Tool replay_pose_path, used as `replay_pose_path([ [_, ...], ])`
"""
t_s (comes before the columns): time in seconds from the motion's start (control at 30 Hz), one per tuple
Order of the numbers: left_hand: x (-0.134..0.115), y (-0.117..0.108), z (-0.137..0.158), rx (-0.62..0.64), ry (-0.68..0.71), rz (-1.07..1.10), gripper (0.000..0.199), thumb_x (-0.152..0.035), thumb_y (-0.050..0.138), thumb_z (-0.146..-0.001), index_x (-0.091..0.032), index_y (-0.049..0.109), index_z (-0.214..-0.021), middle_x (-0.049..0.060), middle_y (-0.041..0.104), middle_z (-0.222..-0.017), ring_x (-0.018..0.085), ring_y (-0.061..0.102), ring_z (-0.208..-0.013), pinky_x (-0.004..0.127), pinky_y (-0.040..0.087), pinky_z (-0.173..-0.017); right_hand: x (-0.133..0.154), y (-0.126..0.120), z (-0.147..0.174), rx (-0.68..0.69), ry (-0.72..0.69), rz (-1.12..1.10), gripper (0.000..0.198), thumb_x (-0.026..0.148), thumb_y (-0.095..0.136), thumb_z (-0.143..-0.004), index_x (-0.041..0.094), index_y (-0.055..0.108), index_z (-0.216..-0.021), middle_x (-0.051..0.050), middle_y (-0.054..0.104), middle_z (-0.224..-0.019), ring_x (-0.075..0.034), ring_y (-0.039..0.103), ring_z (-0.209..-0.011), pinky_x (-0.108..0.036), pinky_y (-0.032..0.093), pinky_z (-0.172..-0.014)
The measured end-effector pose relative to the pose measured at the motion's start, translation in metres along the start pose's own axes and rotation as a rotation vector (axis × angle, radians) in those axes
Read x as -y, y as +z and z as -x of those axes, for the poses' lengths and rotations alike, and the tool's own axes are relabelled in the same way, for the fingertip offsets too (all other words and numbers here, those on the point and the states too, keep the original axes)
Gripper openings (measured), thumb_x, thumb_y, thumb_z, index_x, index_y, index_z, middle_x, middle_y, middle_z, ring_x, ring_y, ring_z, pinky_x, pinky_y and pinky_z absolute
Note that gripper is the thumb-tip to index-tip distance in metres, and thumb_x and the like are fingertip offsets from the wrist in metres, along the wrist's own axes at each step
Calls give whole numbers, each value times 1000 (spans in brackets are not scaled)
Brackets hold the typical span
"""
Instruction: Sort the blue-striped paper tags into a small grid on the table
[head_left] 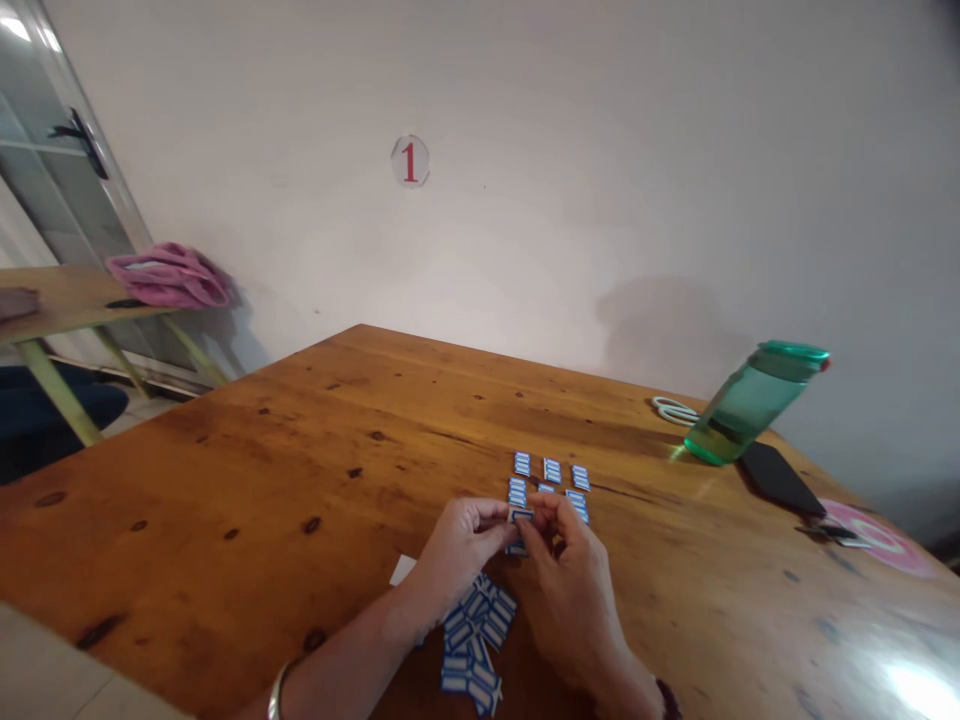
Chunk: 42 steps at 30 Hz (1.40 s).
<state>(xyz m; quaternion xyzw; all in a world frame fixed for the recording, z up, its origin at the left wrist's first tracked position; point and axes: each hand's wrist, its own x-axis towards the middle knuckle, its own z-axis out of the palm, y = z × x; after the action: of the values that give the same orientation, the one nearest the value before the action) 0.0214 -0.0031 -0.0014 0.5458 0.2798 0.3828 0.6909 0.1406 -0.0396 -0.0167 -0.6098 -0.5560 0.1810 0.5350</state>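
Observation:
My left hand [466, 545] and my right hand [568, 555] meet over the wooden table [315, 470]. Between their pinched fingertips is a small blue-and-white card [519, 518], its print too small to read. Just beyond my fingers, several similar cards lie in small groups set out in rows, such as a far left group [523, 464] and a far right one [580, 477]. My right fingers partly cover the nearer groups. Close to my body, under my left wrist, a loose pile of blue-and-white cards [472, 640] overlaps untidily. A white piece of paper [403, 570] pokes out beside my left forearm.
To the right stand a green bottle [754, 405], a dark flat case [780, 478] and a pink round mat [881, 538] with a small dark object near it. A pale coiled cable [675, 410] lies behind. Pink cloth [172, 275] rests on another table at left.

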Motion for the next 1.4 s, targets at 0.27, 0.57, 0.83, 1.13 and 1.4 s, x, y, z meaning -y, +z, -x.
replay_pose_path([
  [0.27, 8, -5, -1, -85, 63, -155, 34, -12, 53, -69, -12, 59, -103, 1, 66, -61, 14, 59, -59, 26, 46, -66, -5, -2, -7, 209, 142, -264, 22, 38, 58, -71, 16, 58, -73, 0, 57, -63, -13, 48, -57, -23, 39, -53],
  [0.57, 5, -3, -2, -49, 23, -26, 19, -20, 61, -66, -12, 60, -84, 4, 67, -66, 16, 62, -64, 28, 48, -66, 5, -7, -3, 163, 36, -145, 19, 33, 56, -74, 17, 59, -64, 2, 54, -57, -11, 45, -54, -22, 34, -50],
  [0.83, -29, -21, 1, -313, 59, 167, 15, -21, 67, -63, -13, 56, -70, 4, 68, -66, 19, 65, -66, 28, 50, -62, 12, -6, 5, 263, -176, 142, 19, 26, 45, -83, 19, 61, -88, -3, 61, -77, -14, 53, -64, -24, 41, -57],
  [1.13, -51, -36, 1, -358, 112, 321, 8, -9, 60, -69, -12, 55, -74, 7, 69, -70, 21, 67, -71, 30, 51, -63, 25, -3, 11, 623, -425, 429, 24, 16, 40, -85, 23, 64, -88, -6, 59, -85, -18, 51, -82, -30, 40, -68],
  [1.4, -29, -48, 4, -454, 77, 389, 9, -8, 60, -69, -12, 53, -74, 6, 69, -69, 20, 67, -69, 29, 52, -62, 35, 0, 22, 752, -526, 539, 20, 24, 52, -81, 35, 62, -95, -1, 57, -107, -23, 44, -104, -40, 37, -84],
])
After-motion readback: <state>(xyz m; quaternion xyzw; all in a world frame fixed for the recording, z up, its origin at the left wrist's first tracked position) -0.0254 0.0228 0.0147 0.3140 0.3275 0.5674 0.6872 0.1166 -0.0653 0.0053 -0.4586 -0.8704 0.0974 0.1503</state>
